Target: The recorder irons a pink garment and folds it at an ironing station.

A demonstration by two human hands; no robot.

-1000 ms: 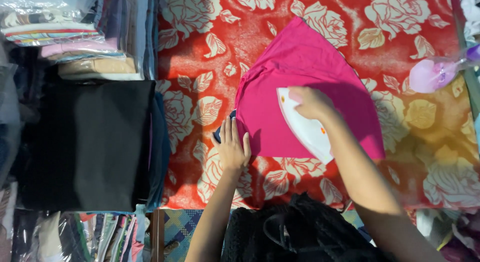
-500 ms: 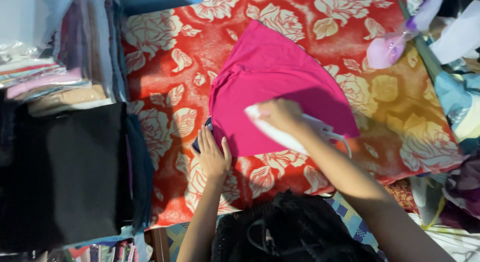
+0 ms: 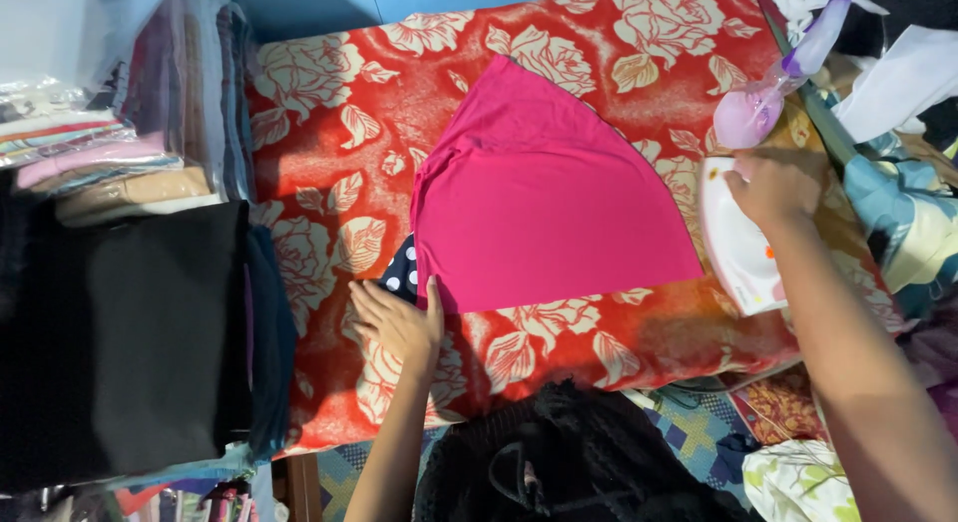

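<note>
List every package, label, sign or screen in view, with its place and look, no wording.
Clear plastic packages: top left, beside the red floral cloth; flat see-through bags of folded fabric in pink, beige and striped colours, stacked.
No labels, signs or screens can be made out.

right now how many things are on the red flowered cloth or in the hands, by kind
pink cloth piece: 1
dark dotted cloth, peeking from under the pink one by the left hand: 1
white iron, under the right hand: 1
purple spray bottle: 1
total: 4
</note>
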